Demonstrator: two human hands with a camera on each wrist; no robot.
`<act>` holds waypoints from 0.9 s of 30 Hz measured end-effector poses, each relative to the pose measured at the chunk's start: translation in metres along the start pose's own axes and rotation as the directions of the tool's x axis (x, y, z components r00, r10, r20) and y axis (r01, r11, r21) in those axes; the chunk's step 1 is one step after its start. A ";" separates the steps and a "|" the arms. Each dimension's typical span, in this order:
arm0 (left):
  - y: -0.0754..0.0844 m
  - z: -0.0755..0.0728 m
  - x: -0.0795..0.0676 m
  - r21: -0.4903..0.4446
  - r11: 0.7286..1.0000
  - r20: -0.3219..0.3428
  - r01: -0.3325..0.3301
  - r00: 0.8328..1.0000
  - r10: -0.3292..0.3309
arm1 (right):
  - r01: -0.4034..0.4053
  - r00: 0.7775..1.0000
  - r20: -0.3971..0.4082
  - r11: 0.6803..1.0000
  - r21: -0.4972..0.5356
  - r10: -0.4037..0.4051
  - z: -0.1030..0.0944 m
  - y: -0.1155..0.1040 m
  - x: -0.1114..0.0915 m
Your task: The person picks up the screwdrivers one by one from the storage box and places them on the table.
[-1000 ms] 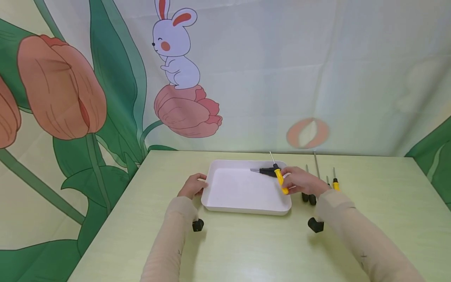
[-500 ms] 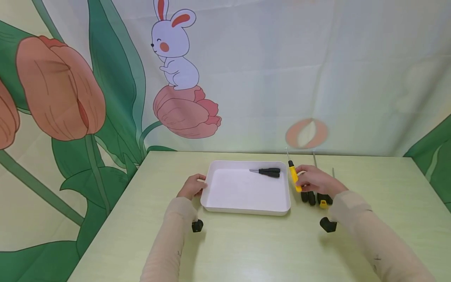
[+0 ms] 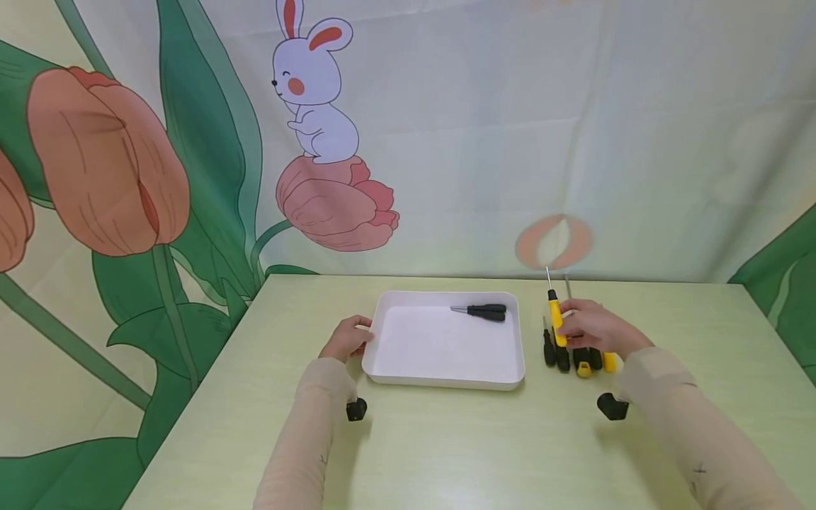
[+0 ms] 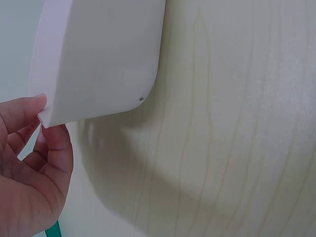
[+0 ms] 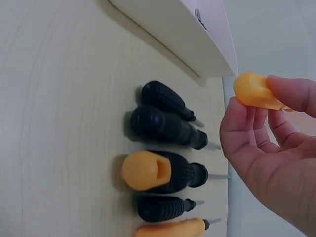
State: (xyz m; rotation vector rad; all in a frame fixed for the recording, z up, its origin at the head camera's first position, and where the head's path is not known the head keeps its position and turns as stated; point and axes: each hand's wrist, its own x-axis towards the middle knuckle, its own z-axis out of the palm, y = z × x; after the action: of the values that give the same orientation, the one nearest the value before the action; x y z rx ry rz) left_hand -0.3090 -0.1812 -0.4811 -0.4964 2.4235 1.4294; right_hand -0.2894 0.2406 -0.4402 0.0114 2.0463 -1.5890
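1. The right hand (image 3: 599, 326), right of centre in the head view, pinches a yellow-handled screwdriver (image 3: 557, 320) between thumb and fingers, its thin shaft pointing up the frame.
2. What has just changed is that screwdriver's place: a second ago it was over the right edge of the white tray (image 3: 440, 358), then just beside it, and now it is up over the left end of a row of tools.
3. In the lower middle of the right wrist view, that row runs from a small black screwdriver (image 5: 164, 98) and a thicker black one (image 5: 160, 126) to a large yellow-and-black one (image 5: 177, 173), a ridged black one (image 5: 160, 208) and another yellow-handled one (image 5: 173, 228) at the bottom edge. The held handle is apart from all five.
4. The two black screwdrivers (image 3: 487, 308) in the upper right of the tray lie as they did, side by side, tips towards the left.
5. The left hand (image 3: 346, 338), left of centre, has kept its place: thumb over the tray's rim and fingers under it, pinching it at a corner. The left wrist view shows little more than that corner, so I cannot tell whether it is raised off the table (image 3: 446, 446).
6. My reading of the shift: the held screwdriver is now outside the tray, on the loose tools' side, leaving just the black pair inside.
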 end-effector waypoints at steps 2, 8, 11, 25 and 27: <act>0.000 0.000 0.000 -0.001 1.000 0.002 -0.001 1.000 0.001 | -0.001 1.000 -0.007 1.000 0.004 0.001 -0.004 0.002 -0.001; 0.001 0.000 -0.001 0.001 1.000 0.005 0.000 1.000 0.000 | -0.025 0.999 -0.036 0.999 0.034 0.027 -0.019 0.009 -0.004; 0.002 0.000 -0.002 0.002 1.000 0.005 0.002 1.000 -0.002 | -0.041 0.997 -0.059 0.999 0.018 0.042 -0.026 0.013 -0.006; 0.002 0.000 -0.003 -0.006 1.000 0.010 -0.004 1.000 0.004 | -0.108 0.987 -0.119 0.994 0.033 0.111 -0.054 0.028 -0.020; 0.002 0.000 -0.002 -0.002 1.000 0.011 -0.004 1.000 0.004 | -0.113 0.986 -0.122 0.993 0.023 0.115 -0.057 0.031 -0.022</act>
State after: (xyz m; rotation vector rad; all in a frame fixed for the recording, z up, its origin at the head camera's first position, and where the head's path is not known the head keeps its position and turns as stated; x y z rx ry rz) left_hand -0.3080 -0.1798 -0.4789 -0.4833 2.4160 1.4321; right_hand -0.2842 0.3081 -0.4496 0.2340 2.0860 -1.5682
